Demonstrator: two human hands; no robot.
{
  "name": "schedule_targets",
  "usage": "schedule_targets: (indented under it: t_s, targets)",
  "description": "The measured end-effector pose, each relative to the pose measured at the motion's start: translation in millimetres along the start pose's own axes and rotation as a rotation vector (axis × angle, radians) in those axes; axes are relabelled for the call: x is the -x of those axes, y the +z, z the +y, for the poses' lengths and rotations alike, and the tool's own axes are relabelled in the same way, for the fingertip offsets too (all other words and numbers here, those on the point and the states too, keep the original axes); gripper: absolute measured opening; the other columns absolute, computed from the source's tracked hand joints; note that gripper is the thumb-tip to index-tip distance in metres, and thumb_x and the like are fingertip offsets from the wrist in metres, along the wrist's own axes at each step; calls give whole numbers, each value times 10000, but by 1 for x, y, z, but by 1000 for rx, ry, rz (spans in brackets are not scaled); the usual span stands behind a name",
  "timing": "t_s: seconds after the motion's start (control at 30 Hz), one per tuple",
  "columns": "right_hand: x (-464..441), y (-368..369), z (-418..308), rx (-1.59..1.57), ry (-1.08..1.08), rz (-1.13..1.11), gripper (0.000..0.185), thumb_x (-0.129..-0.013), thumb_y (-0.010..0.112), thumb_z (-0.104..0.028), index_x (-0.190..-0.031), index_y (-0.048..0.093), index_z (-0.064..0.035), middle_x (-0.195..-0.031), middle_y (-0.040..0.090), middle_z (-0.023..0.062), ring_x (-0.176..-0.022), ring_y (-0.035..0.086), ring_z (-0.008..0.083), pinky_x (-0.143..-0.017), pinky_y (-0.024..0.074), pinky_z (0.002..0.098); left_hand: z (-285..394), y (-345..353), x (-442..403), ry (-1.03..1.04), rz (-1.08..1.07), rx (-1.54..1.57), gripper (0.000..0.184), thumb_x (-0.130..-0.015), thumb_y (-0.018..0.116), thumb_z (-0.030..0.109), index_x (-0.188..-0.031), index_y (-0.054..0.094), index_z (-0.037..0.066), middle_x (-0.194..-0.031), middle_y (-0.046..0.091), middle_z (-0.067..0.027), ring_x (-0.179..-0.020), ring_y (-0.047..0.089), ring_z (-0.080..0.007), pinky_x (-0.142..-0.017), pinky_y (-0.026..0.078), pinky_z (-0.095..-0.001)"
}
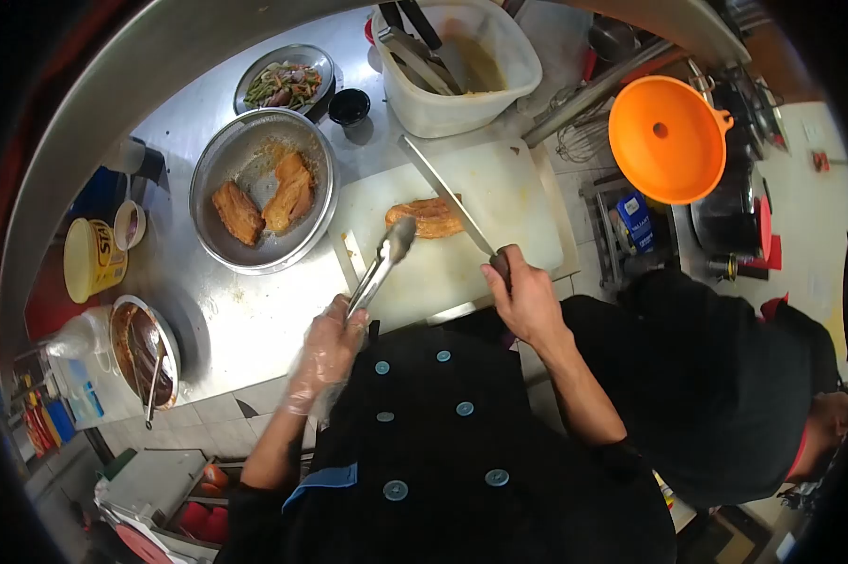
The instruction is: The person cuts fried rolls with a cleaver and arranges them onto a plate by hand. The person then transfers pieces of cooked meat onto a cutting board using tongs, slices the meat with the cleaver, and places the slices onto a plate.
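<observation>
A browned slab of meat [416,221] lies on the white cutting board [513,211]. My left hand [327,348], in a clear plastic glove, is closed round metal tongs [377,273]; their tips are at the slab's near left side. Bare, my right hand [529,299] grips the dark handle of a long kitchen knife [443,188]. Its blade slants up and left, passing over the slab's right part; whether it touches the meat I cannot tell. Left of the board, a steel bowl [208,211] holds two more browned pieces of meat [287,193].
Behind the board stand a white tub [461,113] with utensils, a small black cup [349,108] and a plate of chopped vegetables [283,85]. A sauce bowl [170,348] and yellow tub [90,258] sit left. An orange funnel [668,141] and a person in black [715,385] are right.
</observation>
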State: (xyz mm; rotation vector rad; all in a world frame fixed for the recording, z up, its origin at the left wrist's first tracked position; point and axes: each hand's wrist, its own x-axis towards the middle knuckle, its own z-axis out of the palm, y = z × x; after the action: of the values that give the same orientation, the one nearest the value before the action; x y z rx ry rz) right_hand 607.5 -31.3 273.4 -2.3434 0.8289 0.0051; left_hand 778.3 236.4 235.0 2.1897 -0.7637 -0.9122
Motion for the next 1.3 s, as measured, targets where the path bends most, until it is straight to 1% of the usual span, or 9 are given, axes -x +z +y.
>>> schedule_targets:
  t_s: [0.13,0.37,0.47,0.6,0.63,0.7,0.87,1.17,1.3]
  targets:
    - [-14,20,18,39,-13,-87,282,-1060,600,-271,-1069,522,0,-814,699,275,-769,692,494,-691,546,574,14,43,-9,-93,136,-63,382,-1103,526,357,-1135,577,-21,-741,654,-304,-742,675,-531,-638,517,-578]
    - [-20,17,25,53,-90,-113,285,-1065,596,-270,-1116,515,-2,-837,706,271,-772,690,499,-690,544,574,18,65,-19,-228,124,-282,387,-1101,516,371,-1165,581,-5,-743,668,-326,-778,696,-544,-673,567,-612]
    - [-14,-14,-7,-155,-199,52,332,-1056,631,-242,-1269,531,-7,-850,715,246,-755,708,480,-676,556,532,11,73,-19,-185,164,-281,393,-1102,512,374,-1172,586,-6,-716,666,-314,-740,687,-550,-641,557,-614]
    - [-2,-31,-26,-212,-358,201,304,-1054,630,-241,-1245,520,-32,-820,713,232,-695,704,469,-625,556,544,16,73,-19,-198,175,-275,391,-1101,513,368,-1161,590,-10,-724,662,-331,-747,684,-557,-634,550,-616]
    - [-11,-12,-8,-211,-357,200,304,-1054,630,-241,-1245,520,-32,-820,713,232,-695,704,469,-625,556,544,15,73,-19,-202,171,-273,391,-1101,514,366,-1159,591,-12,-731,662,-337,-753,684,-557,-637,549,-618]
    - [-31,41,44,145,-68,-94,253,-1060,604,-258,-1143,503,-41,-781,705,242,-702,703,470,-622,554,568,14,73,-18,-214,161,-251,394,-1100,514,367,-1154,589,-16,-732,662,-336,-752,684,-555,-637,548,-619]
    - [-30,42,43,119,-57,-94,253,-1064,580,-257,-1136,460,-46,-749,692,257,-711,680,510,-655,534,620,9,72,-23,-183,192,-228,400,-1099,515,370,-1137,587,-22,-727,662,-328,-743,682,-549,-632,541,-619]
    - [-26,19,23,-52,-65,-80,247,-1066,583,-242,-1139,466,-38,-772,687,263,-741,675,516,-671,522,607,19,60,-14,-171,185,-95,401,-1100,523,375,-1132,582,-21,-722,658,-327,-728,671,-552,-626,533,-606]
    - [-12,17,2,-102,-75,-68,239,-1069,578,-238,-1134,468,-36,-781,687,261,-740,673,514,-661,516,603,15,65,-12,-227,177,-141,346,-1113,501,340,-1086,562,1,-718,632,-315,-748,648,-547,-647,471,-609]
